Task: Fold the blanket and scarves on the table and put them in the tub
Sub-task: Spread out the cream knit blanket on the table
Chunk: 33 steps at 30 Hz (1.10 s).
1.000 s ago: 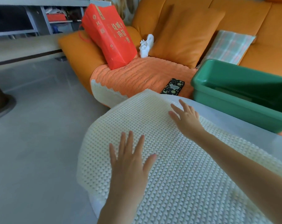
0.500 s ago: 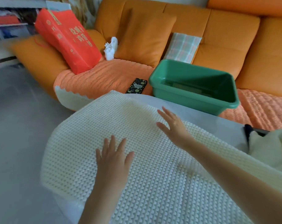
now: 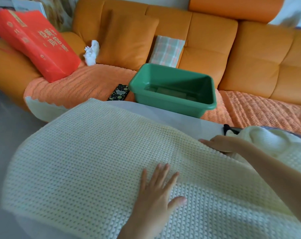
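Note:
A cream knitted blanket (image 3: 87, 152) lies spread over the white table (image 3: 172, 116), draping off its left end. My left hand (image 3: 156, 192) rests flat on the blanket with fingers apart. At the blanket's far edge my right hand (image 3: 222, 144) lies palm down, fingers pointing left; whether it pinches the edge is unclear. A fluffy white scarf (image 3: 270, 144) is bunched on the table just right of that hand. The empty green tub (image 3: 174, 88) sits on the sofa beyond the table.
An orange sofa (image 3: 249, 62) with an orange knitted throw runs behind the table. On it lie a red paper bag (image 3: 37, 44), a white crumpled cloth (image 3: 92, 52), a plaid cushion (image 3: 167, 50) and a dark phone (image 3: 118, 92). Grey floor lies to the left.
My view has swung right, bringing the tub and scarf into sight. My right hand slid right to the blanket's far edge; my left hand moved right across the blanket.

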Tool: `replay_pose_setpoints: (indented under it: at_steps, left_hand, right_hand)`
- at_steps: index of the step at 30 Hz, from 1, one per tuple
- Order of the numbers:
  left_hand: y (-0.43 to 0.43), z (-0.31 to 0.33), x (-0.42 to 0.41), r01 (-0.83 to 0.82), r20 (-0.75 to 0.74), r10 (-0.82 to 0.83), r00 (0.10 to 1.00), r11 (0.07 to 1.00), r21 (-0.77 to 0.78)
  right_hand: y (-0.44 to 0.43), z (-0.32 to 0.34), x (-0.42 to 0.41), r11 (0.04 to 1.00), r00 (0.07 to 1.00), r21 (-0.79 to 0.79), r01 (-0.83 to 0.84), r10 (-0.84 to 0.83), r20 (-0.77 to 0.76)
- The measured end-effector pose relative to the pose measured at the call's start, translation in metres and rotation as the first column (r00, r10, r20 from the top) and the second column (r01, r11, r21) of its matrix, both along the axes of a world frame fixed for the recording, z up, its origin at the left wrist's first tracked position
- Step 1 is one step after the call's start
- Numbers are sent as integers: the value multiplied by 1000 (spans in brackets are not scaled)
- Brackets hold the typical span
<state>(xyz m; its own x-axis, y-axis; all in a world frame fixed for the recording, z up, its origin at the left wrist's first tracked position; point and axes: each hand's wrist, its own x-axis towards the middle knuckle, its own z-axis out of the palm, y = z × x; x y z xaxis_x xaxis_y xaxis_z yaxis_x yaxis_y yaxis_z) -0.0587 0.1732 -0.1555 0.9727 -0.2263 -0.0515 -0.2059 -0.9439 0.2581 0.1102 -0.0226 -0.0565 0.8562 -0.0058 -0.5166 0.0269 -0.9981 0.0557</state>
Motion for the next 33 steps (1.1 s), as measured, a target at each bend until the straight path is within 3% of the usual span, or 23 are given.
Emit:
replay_pose_setpoints:
  at_steps: [3,7,10,12,15,17,21,24,26,30,33]
  left_hand:
    - [0,-7,1,-13,49,13,999,1000,9]
    - [-1,-10,3,-21,71,19,997,1000,22]
    - [-1,-12,4,-17,106,13,994,999,37]
    - [-1,-14,5,-17,146,10,989,999,46]
    - [-2,-16,6,-26,211,18,977,999,35]
    - [-2,-18,7,-30,240,21,971,999,35]
    - [0,-20,9,-27,264,19,964,999,26]
    - [1,-20,9,-32,272,16,962,998,54]
    - [1,-19,8,-35,277,15,961,997,69]
    - [1,-21,10,-35,259,17,966,997,65]
    - [0,-22,12,-35,254,21,967,998,52]
  right_hand:
    - [-3,12,-12,994,995,94,60,-52,-87]
    - [0,5,-22,924,985,362,125,-71,-159]
    - [-1,-8,-17,766,981,628,138,-191,18]
    - [-4,-11,-9,685,901,727,46,-343,266]
    - [-1,4,6,850,694,514,-111,-304,653]
    - [6,9,15,911,647,391,-129,-221,730]
    - [12,-41,10,934,820,337,-122,-96,564]
    - [4,-68,-3,899,854,416,-140,-103,509]
    - [2,-63,-5,853,875,506,-129,-143,463]
    - [6,-45,-8,659,953,750,-47,-196,231]
    - [11,-44,-7,648,973,761,5,-180,147]
